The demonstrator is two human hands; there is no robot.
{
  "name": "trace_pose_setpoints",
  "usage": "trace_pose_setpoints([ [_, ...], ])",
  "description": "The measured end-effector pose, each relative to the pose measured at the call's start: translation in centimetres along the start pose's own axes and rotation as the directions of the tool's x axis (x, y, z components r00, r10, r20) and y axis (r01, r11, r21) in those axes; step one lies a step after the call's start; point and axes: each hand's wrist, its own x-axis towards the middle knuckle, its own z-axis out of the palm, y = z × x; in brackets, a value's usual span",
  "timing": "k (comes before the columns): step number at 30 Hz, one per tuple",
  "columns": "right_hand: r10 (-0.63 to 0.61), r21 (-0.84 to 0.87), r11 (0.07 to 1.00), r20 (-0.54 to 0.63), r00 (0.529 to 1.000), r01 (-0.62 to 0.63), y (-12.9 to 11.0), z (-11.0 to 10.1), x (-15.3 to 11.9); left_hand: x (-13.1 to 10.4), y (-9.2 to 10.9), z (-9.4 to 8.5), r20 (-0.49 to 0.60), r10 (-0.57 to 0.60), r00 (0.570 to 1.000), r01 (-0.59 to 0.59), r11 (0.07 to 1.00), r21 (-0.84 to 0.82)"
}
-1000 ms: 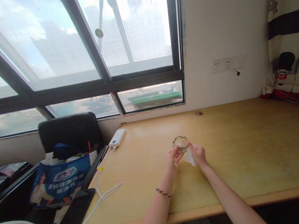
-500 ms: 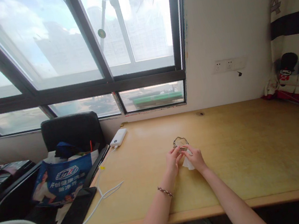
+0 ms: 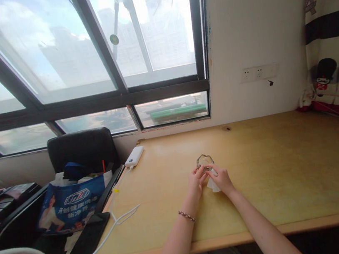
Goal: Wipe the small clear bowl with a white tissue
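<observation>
Above the desk, a thin, dark metallic bracelet [image 3: 204, 156] forms an angular loop, its far side standing up beyond my fingers. My left hand [image 3: 197, 180] is closed, with thumb and fingertips pinching the near side of the loop. Close beside it, my right hand [image 3: 222, 179] is closed too, fingertips on the same near edge. A white tissue [image 3: 213, 184] hangs down from under the right fingers, between the two hands. My fingers hide part of the bracelet's near side.
The wooden desk [image 3: 276, 170] spreads around both hands. On its left edge lies a white power bank [image 3: 134, 156] with a white cable [image 3: 119, 221]. A black chair [image 3: 81, 150] to the left carries a blue bag [image 3: 69, 204] and a dark phone [image 3: 97, 221].
Both hands stay in the same place. The bracelet's near edge tilts slightly between the fingertips; the white tissue hardly shifts.
</observation>
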Motion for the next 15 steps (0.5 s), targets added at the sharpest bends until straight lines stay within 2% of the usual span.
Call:
trace_pose_setpoints([
  [10,0.020,-0.210,0.978,0.039,0.999,-0.012,0.40,-0.08,-0.27,0.41,-0.49,-0.09,0.059,0.032,0.998,-0.036,0.997,0.070],
  [15,-0.009,-0.356,0.933,0.108,0.994,0.047,0.15,-0.13,-0.67,0.91,-0.70,-0.33,0.008,0.034,0.999,-0.035,0.996,0.077],
])
